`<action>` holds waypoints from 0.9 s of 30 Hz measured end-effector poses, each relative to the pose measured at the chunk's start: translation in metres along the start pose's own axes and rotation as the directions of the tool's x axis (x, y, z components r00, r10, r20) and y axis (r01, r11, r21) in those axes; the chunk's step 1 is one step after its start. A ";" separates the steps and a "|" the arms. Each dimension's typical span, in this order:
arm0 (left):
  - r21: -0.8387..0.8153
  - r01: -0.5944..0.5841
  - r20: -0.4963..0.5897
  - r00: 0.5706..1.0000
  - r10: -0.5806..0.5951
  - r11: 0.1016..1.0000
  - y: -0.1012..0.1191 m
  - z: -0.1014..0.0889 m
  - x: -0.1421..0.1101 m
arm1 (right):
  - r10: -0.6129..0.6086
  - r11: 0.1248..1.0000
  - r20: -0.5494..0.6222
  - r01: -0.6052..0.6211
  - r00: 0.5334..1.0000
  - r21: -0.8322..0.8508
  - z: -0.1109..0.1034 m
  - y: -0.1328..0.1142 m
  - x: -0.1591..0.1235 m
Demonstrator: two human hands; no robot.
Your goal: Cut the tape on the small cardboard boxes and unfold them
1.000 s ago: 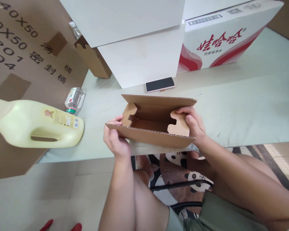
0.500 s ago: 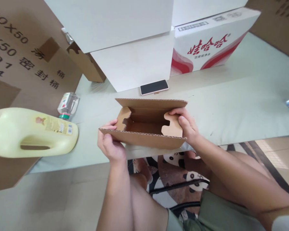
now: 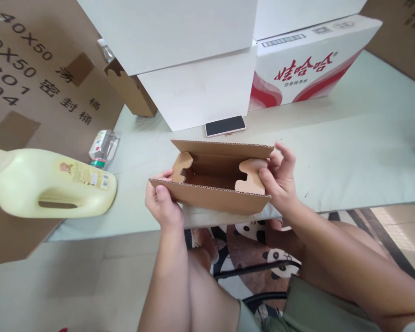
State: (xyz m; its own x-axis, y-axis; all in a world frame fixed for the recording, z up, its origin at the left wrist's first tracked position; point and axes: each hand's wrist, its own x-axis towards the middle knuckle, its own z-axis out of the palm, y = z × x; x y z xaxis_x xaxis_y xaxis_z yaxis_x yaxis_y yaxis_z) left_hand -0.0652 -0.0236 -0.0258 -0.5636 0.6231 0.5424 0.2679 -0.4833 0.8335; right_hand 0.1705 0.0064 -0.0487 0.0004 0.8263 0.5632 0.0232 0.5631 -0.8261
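A small brown cardboard box [image 3: 224,200] stands at the table's front edge with its top uncovered. Its long front and back flaps are raised, and the notched end flaps lean in over a hollow interior. My left hand [image 3: 164,203] grips the left end, thumb on the front flap and fingertips around the corner. At the right end is my right hand [image 3: 281,180], its thumb against the notched end flap and its curled fingers beside the back flap's corner. Some of the right fingers are hidden behind the thumb and flap.
A phone [image 3: 225,126] lies behind the box, before stacked white cartons [image 3: 197,92]. Left are a pale yellow jug [image 3: 24,184], a clear bottle [image 3: 103,146] and a large brown carton [image 3: 55,69]. Another small brown box [image 3: 133,92] stands behind them.
My right hand's fingers have come off the inside of the right end flap and lifted outward, the thumb staying near it. The view has shifted slightly; the box stays at the table's edge.
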 end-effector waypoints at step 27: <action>0.172 -0.040 0.137 0.990 0.017 0.984 -0.015 -0.010 0.016 | -0.207 0.949 0.270 0.261 0.940 -0.179 -0.009 -0.028 -0.006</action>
State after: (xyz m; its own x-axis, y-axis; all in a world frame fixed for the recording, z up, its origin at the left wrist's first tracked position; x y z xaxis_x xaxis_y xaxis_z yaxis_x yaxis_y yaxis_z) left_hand -0.0863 -0.0127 -0.0303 -0.4468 0.6932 0.5656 0.4205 -0.3952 0.8167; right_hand 0.1789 -0.0143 -0.0285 -0.2742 0.6639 0.6958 0.2011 0.7471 -0.6335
